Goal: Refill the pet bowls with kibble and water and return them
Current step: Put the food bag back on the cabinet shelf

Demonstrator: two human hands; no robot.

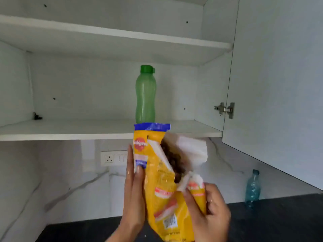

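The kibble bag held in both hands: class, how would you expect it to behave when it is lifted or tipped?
The kibble bag is probably floppy: its thin yellow film creases between the left hand and right hand. Its torn side gapes, showing brown kibble, so tilting it would likely spill some. The glossy film may be slippery.

Two bottles are counted: one green bottle (145,95), one blue bottle (252,188). One kibble bag (162,186) is noted. Two shelves, one wall socket (113,158) and one hinge (225,110) are recorded.
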